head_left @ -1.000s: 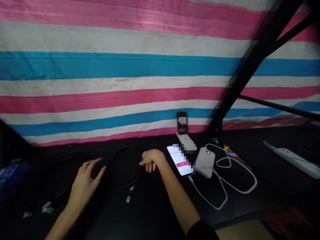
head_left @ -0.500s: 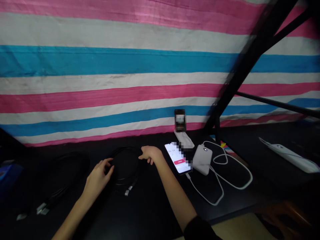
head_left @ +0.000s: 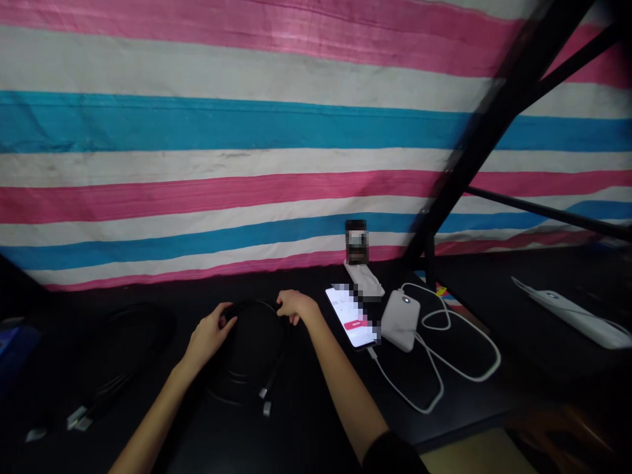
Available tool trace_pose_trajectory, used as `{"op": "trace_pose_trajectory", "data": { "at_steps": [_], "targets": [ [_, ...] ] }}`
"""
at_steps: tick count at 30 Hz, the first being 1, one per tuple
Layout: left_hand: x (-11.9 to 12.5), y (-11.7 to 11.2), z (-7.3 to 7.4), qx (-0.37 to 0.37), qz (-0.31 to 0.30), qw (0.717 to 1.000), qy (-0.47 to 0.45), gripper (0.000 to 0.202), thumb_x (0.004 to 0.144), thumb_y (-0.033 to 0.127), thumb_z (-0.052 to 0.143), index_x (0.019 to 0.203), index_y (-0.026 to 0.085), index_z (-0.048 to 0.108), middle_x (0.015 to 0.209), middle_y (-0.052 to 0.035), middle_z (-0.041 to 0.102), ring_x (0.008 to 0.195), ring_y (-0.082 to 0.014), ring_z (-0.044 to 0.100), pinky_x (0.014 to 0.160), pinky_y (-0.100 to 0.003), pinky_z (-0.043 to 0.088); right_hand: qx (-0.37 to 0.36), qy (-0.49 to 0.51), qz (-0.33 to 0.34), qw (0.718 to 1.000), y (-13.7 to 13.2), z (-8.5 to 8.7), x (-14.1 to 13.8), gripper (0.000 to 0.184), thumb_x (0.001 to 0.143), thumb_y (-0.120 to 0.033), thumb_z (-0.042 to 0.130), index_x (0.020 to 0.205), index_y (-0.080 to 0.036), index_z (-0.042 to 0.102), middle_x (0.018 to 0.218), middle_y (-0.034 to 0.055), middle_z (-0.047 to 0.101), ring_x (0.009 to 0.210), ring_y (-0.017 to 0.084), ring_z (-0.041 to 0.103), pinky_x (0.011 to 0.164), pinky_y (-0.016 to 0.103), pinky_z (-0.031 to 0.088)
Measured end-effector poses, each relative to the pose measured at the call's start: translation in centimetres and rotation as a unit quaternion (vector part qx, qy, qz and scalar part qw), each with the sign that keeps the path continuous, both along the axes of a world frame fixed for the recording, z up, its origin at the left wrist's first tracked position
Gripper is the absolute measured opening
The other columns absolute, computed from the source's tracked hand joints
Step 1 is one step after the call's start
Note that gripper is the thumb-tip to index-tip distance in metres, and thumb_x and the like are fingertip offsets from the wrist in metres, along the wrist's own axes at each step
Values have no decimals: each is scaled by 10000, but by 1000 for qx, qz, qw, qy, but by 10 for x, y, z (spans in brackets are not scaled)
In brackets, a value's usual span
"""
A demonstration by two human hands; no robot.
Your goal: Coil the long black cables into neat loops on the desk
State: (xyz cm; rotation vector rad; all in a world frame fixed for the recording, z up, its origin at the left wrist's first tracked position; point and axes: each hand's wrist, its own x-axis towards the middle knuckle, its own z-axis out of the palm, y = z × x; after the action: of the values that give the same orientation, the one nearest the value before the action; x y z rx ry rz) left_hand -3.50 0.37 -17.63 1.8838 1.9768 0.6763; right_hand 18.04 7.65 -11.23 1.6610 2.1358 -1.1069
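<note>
A coiled black cable (head_left: 257,302) lies on the dark table between my hands, its two silver connectors (head_left: 267,408) at the near side of the loop. My left hand (head_left: 208,334) pinches the loop's upper left, thumb and fingers closed around it. At the upper right of the same loop, my right hand (head_left: 295,306) grips the cable with bent fingers. The lower strands are hard to make out against the black surface.
Another black cable coil with silver plugs (head_left: 78,417) lies to the left, near a blue box (head_left: 17,352). On the right are a lit phone (head_left: 348,316), a white power bank (head_left: 401,319) and a white cable (head_left: 486,378). A black metal frame (head_left: 464,171) slants before the striped sheet.
My left hand has moved right and slightly up and has closed on the loop. The cable's connectors have shifted right and nearer, spreading apart. My right hand stays almost in place.
</note>
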Motion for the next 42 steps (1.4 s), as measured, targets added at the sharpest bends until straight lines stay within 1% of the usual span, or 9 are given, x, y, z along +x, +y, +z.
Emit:
{"op": "trace_pose_trajectory", "data": {
  "at_steps": [4, 9, 11, 14, 18, 25, 32, 38, 42],
  "targets": [
    [-7, -6, -6, 29, 12, 997, -65, 444, 815, 524, 429, 1093, 215, 584, 793, -30, 644, 747, -197, 629, 611, -260, 445, -13, 23, 7, 1000, 3, -4, 2, 258, 787, -118, 561, 1043, -86, 550, 679, 85, 655, 606, 203, 676, 451, 229, 536],
    [-16, -15, -3, 101, 77, 983, -132, 461, 817, 556, 432, 1080, 210, 586, 586, 19, 553, 528, -152, 546, 518, -237, 409, -30, 96, 10, 995, 8, -12, 9, 74, 781, -85, 542, 841, -126, 531, 626, 9, 583, 505, 132, 623, 433, 217, 531],
    [-16, -18, 1, 150, 126, 969, -148, 465, 822, 548, 423, 1096, 200, 562, 633, 8, 567, 537, -144, 540, 515, -232, 407, -22, 143, 5, 990, 9, -12, 12, 97, 781, -72, 527, 825, -147, 486, 669, -5, 573, 521, 119, 621, 427, 215, 532],
    [-11, -22, 10, 256, 199, 919, -226, 402, 785, 500, 509, 1034, 190, 567, 749, -20, 609, 575, -130, 557, 509, -219, 422, 8, 220, -3, 975, 9, -6, 16, 144, 793, -69, 491, 857, -177, 421, 738, -9, 575, 574, 117, 634, 402, 188, 512],
    [-7, -26, 26, 357, 210, 839, -351, 246, 785, 415, 553, 867, 185, 519, 498, 73, 460, 352, -91, 416, 336, -201, 324, 53, 314, -7, 948, 6, 8, 19, 100, 865, -138, 421, 924, -207, 379, 765, -15, 586, 595, 100, 634, 405, 147, 479],
    [-20, -30, 45, 482, 274, 751, -359, 163, 823, 333, 507, 819, 202, 410, 418, 109, 387, 293, -109, 379, 284, -219, 321, 155, 514, -57, 842, 4, 28, 24, 129, 871, -302, 509, 892, -197, 439, 625, -72, 480, 464, 54, 514, 404, 138, 406],
    [-30, -32, 52, 479, 317, 700, -424, 265, 815, 419, 529, 736, 217, 376, 425, 109, 340, 327, -97, 320, 293, -224, 315, 245, 551, -143, 785, 1, 47, 35, 230, 872, -421, 468, 921, -199, 501, 764, -25, 592, 528, 68, 609, 426, 140, 453],
    [-39, -33, 59, 445, 341, 680, -472, 433, 797, 573, 489, 604, 207, 361, 398, 88, 319, 340, -95, 322, 304, -225, 297, 336, 615, -213, 681, -8, 65, 39, 277, 865, -462, 476, 916, -194, 520, 750, -31, 559, 489, 74, 601, 387, 158, 469],
    [-24, -32, 57, 392, 319, 702, -502, 537, 739, 668, 507, 540, 182, 394, 436, 62, 370, 349, -88, 348, 300, -230, 270, 343, 620, -154, 689, -27, 78, 25, 266, 888, -444, 468, 928, -200, 568, 743, -26, 563, 505, 63, 605, 403, 141, 451]
  ]
}}
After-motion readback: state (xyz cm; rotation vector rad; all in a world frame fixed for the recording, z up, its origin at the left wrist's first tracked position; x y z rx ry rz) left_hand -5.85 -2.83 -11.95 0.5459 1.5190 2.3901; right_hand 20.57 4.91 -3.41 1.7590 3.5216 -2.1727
